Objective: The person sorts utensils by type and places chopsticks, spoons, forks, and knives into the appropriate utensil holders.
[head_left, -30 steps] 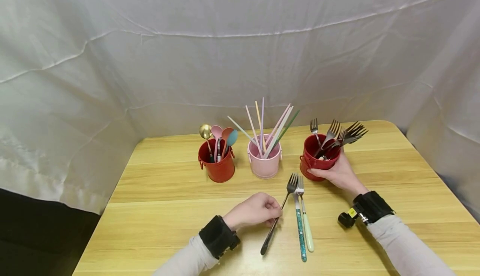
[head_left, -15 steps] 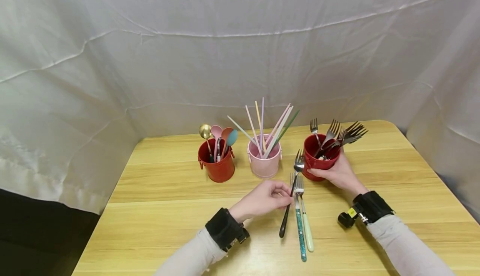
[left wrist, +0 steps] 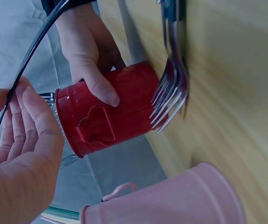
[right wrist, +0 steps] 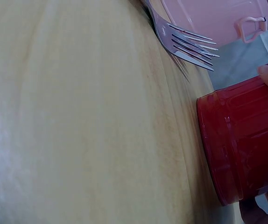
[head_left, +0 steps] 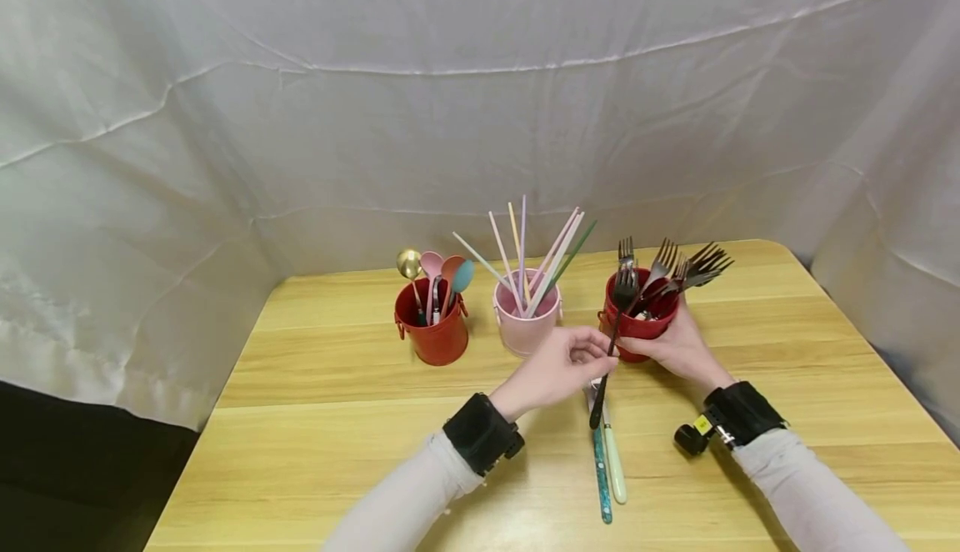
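Note:
My left hand pinches a black-handled fork by its handle, tines up. The fork's head overlaps the near rim of the right red bucket in the head view. My right hand grips that bucket from its right side, thumb across the front, as the left wrist view also shows. Several forks stand in the bucket with their tines above the rim. Below the left hand, a teal-handled fork and a pale-green-handled fork lie side by side on the table, their tines partly hidden in the head view.
A pink bucket with several coloured sticks stands left of the right red bucket. Farther left is another red bucket holding several spoons. A grey-white curtain hangs behind the wooden table.
My left hand has carried the black-handled fork up, forward and to the right, from beside the two lying forks to the right red bucket's rim. The right hand keeps its grip.

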A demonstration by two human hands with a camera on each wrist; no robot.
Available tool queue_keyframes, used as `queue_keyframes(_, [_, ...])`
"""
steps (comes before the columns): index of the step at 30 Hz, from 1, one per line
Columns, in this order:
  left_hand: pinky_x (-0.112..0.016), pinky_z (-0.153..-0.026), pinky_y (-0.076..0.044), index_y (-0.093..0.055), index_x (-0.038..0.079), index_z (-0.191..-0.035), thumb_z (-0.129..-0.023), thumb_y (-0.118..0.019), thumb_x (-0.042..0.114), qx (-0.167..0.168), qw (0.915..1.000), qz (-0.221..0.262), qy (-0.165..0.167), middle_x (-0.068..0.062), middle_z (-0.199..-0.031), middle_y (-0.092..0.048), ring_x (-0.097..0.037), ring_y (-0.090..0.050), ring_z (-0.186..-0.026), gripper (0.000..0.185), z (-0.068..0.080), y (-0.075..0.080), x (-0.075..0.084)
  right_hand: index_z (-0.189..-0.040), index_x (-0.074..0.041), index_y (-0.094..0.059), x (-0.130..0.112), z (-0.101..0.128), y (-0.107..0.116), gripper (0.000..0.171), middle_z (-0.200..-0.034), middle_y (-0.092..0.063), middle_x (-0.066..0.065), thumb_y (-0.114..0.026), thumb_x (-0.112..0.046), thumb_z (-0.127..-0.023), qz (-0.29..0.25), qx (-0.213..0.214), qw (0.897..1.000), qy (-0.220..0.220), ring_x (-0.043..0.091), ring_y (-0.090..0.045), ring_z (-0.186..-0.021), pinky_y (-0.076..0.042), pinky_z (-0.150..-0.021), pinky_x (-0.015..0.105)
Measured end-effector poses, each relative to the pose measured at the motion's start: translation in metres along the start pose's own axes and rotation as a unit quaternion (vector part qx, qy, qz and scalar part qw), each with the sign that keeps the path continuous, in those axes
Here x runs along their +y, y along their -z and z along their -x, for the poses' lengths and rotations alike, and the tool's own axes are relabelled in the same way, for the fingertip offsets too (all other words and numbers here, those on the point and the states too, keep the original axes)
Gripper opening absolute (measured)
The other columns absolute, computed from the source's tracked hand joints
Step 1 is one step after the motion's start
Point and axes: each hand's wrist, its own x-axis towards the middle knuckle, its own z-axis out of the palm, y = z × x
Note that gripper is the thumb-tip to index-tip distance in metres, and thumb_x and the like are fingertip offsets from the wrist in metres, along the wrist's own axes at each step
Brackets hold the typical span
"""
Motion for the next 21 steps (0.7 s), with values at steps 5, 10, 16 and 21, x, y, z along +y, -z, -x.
queue_keyframes(5, [-0.013, -0.075, -0.051, -0.069, 0.001, -0.105, -0.096, -0.068, 0.012, 0.024, 0.9989, -0.029, -0.027, -0.015, -0.098, -0.073, 0.001, -0.059, -0.077, 0.014, -0.016, 0.000, 0.007, -0.153, -0.014, -0.026, 0.000, 0.000, 0.000, 0.107, -0.137, -0.050, -0.013, -0.088, 0.004, -0.068, 0.007, 0.009, 1.000, -0.009, -0.009, -0.048, -0.121, -0.035, -0.102, 0.004])
queue_keyframes(10, [-0.012, -0.076, -0.052, -0.069, 0.004, -0.107, -0.097, -0.067, 0.015, 0.042, 0.9960, -0.066, -0.043, -0.010, -0.100, -0.074, -0.002, -0.063, -0.082, 0.015, -0.033, 0.000, 0.015, -0.152, -0.013, -0.025, -0.001, 0.001, -0.001, 0.104, -0.138, -0.048, -0.008, -0.086, 0.006, -0.070, -0.007, 0.014, 1.000, -0.017, -0.008, -0.048, -0.121, -0.036, -0.101, 0.002])
queue_keyframes(16, [-0.010, -0.079, -0.052, -0.068, 0.004, -0.110, -0.098, -0.066, 0.015, 0.059, 0.9936, -0.077, -0.058, -0.009, -0.103, -0.074, -0.005, -0.066, -0.087, 0.016, -0.048, 0.000, 0.026, -0.152, -0.011, -0.024, -0.003, 0.000, 0.000, 0.102, -0.136, -0.048, -0.011, -0.085, 0.006, -0.072, -0.015, 0.004, 1.000, -0.021, -0.008, -0.049, -0.120, -0.037, -0.101, 0.003])
queue_keyframes(21, [-0.008, -0.081, -0.052, -0.068, 0.003, -0.112, -0.098, -0.065, 0.013, 0.079, 0.9904, -0.082, -0.078, -0.010, -0.105, -0.074, -0.007, -0.068, -0.090, 0.018, -0.060, -0.001, 0.034, -0.147, -0.012, -0.028, -0.002, 0.001, -0.001, 0.096, -0.130, -0.051, -0.018, -0.084, 0.007, -0.071, -0.020, 0.007, 1.000, -0.021, -0.007, -0.052, -0.117, -0.039, -0.099, 0.004])
